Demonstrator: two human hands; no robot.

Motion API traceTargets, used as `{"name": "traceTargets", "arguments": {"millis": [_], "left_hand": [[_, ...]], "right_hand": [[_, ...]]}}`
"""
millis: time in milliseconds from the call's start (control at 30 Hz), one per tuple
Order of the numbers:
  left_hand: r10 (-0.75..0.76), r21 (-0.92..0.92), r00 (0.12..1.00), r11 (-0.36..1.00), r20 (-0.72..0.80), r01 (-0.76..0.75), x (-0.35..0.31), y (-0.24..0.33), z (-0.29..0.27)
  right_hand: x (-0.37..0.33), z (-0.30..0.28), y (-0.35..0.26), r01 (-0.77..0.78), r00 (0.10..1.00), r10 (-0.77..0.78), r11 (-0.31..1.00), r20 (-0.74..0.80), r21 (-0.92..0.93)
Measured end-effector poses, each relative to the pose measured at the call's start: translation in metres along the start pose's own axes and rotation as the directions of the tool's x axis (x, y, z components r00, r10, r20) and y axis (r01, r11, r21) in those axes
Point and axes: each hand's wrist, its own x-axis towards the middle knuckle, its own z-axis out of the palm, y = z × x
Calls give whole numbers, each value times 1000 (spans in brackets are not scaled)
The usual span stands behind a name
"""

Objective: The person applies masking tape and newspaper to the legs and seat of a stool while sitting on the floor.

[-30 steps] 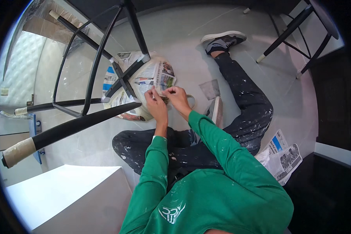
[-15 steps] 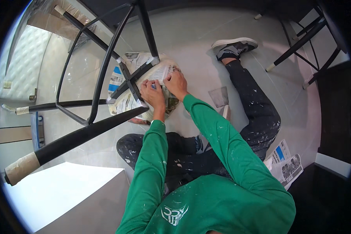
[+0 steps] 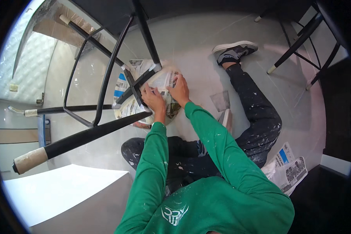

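An upside-down stool with black legs (image 3: 89,134) lies in front of me. Its round seat is wrapped in newspaper (image 3: 160,82), taped in places. On the paper, beside the stool's black cross-shaped bracket (image 3: 135,85), rests my left hand (image 3: 154,100), its fingers bent and closed against the sheet. My right hand (image 3: 179,91) is just to its right, with thumb and fingertips gripping the newspaper near the seat's right edge. Whether anything small is between the fingers is hidden.
Another black-legged stool (image 3: 296,50) stands at the far right. A white box-like surface (image 3: 66,191) is at lower left. More newspaper (image 3: 288,167) lies by my right side, and a grey abrasive-looking sheet (image 3: 220,100) on the floor. Plastic-wrapped cardboard (image 3: 60,29) leans far left.
The view has shifted slightly, so the stool sits a little further right and lower. My left fingers have loosened slightly; both hands stay on the newspaper.
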Motion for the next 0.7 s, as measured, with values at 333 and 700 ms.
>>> {"name": "traceTargets", "arguments": {"millis": [333,700], "left_hand": [[396,68,909,911,133,-407,-40,6,4],[466,-3,833,873,299,-487,-22,-1,-17]], "right_hand": [[-33,-31,19,456,890,-441,874,117,-166],[-106,-124,44,312,888,-201,924,413,-222]]}}
